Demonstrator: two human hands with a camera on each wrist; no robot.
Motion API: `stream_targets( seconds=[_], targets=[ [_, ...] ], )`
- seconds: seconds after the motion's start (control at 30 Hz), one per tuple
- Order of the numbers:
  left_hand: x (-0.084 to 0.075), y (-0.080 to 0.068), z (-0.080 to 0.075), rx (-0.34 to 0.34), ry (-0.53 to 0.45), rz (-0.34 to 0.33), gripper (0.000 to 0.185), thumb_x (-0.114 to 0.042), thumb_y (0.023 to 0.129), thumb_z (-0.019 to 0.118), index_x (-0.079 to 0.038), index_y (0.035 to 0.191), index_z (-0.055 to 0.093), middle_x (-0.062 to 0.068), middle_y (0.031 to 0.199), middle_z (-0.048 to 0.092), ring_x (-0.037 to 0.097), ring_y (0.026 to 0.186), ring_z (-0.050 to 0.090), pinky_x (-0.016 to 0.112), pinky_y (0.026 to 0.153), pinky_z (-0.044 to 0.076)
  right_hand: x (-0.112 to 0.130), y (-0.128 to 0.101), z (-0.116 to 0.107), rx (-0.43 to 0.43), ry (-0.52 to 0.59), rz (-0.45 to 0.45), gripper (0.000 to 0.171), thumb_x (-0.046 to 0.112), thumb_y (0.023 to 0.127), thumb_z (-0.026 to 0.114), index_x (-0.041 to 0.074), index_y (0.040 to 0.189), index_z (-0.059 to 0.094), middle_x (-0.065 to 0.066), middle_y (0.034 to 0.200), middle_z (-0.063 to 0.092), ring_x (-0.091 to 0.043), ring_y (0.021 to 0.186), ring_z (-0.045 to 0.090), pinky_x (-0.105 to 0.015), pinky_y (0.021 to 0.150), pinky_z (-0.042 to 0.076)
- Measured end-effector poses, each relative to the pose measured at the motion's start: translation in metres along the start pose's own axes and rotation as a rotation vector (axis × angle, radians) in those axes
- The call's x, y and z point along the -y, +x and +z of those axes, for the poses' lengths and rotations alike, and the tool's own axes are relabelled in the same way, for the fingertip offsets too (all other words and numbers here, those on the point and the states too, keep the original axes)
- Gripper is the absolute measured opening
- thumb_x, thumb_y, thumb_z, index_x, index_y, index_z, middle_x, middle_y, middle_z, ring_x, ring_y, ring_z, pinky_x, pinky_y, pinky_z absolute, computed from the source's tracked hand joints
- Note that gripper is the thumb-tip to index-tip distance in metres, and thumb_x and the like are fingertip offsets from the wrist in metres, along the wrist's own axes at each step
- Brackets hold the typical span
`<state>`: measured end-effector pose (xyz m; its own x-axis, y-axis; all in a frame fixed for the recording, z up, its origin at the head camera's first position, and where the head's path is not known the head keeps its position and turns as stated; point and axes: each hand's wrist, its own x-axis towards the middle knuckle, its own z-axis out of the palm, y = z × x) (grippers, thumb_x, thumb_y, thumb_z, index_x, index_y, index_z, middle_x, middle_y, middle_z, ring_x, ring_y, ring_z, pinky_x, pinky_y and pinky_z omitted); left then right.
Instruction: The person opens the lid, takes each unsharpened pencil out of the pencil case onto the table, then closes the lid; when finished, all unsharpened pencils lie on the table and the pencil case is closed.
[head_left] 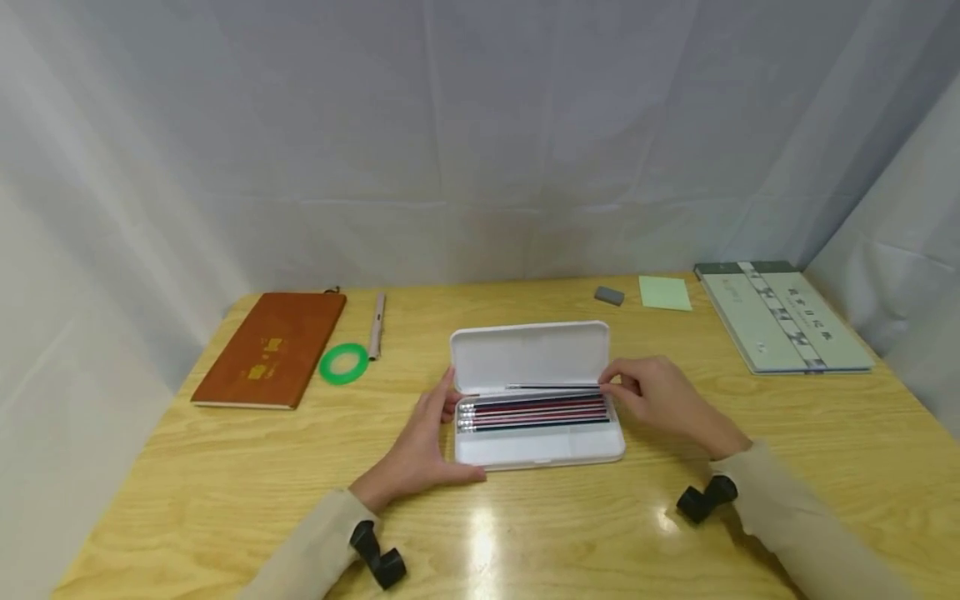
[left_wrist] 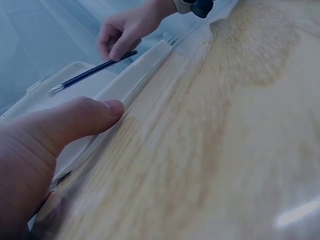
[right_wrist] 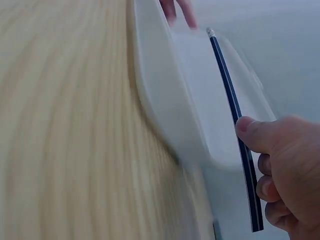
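Right hand fingers pinch a pencil over the open case; left hand fingers steady it, uncurled

A staged recording booth: white cloth sheets hang round a wooden desk, stationery around its open pencil case — notebook left, pad right.

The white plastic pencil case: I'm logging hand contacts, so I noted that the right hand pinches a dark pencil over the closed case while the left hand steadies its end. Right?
Not quite: the white plastic pencil case is open, lid upright, as the head view shows. The right hand does pinch a dark pencil over it, and the left hand steadies its end.
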<state>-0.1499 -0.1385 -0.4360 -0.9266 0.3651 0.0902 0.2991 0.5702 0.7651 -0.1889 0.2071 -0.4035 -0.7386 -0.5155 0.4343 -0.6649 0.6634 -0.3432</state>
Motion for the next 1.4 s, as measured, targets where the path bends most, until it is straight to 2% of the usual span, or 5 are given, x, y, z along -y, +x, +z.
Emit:
stream_targets(
  seconds=[0.27,0.4,0.63,0.9,1.4],
  targets=[
    [0.0,-0.003,-0.002,-0.01,0.002,0.001,0.141,-0.039,0.052,0.093,-0.017,0.156,0.001,0.005,0.131,0.045,0.016,0.111,0.045,0.039,0.102,0.043,-0.046,-0.053,-0.032,-0.152,-0.098,0.087,0.006,0.005,0.081,0.075,0.01,0.083,0.071,0.016,0.054,0.044,0.006,0.048,0.031,-0.018,0.044,0.03],
    [0.0,0.0,0.0,-0.005,-0.002,0.016,0.141,-0.038,0.052,0.094,-0.017,0.156,0.002,0.005,0.131,0.045,0.016,0.111,0.045,0.039,0.102,0.043,-0.062,-0.073,-0.045,-0.128,-0.146,0.14,0.006,0.013,0.086,0.071,0.007,0.084,0.071,0.017,0.054,0.042,0.006,0.048,0.03,-0.018,0.044,0.029],
    [0.001,0.001,0.001,-0.001,-0.004,0.021,0.141,-0.039,0.052,0.094,-0.017,0.156,0.001,0.005,0.131,0.046,0.015,0.11,0.045,0.038,0.101,0.044,-0.074,-0.081,-0.049,-0.005,-0.18,0.15,0.01,0.005,0.08,0.075,0.012,0.084,0.069,0.017,0.058,0.045,0.006,0.052,0.032,-0.019,0.047,0.031],
    [0.0,0.001,-0.001,0.006,-0.005,0.023,0.141,-0.039,0.053,0.094,-0.018,0.156,0.001,0.004,0.131,0.045,0.014,0.11,0.044,0.037,0.101,0.043,-0.065,-0.069,-0.041,-0.018,-0.11,0.114,0.017,0.007,0.078,0.077,0.012,0.091,0.067,0.017,0.06,0.043,0.007,0.053,0.033,-0.018,0.047,0.033],
    [-0.001,0.0,-0.001,0.003,-0.008,0.035,0.139,-0.037,0.054,0.093,-0.019,0.156,0.001,0.004,0.13,0.045,0.014,0.109,0.043,0.036,0.1,0.043,0.009,0.011,0.022,0.134,0.017,-0.079,0.007,0.014,0.088,0.069,0.014,0.095,0.071,0.014,0.056,0.047,0.005,0.05,0.032,-0.017,0.048,0.032]
  ],
)
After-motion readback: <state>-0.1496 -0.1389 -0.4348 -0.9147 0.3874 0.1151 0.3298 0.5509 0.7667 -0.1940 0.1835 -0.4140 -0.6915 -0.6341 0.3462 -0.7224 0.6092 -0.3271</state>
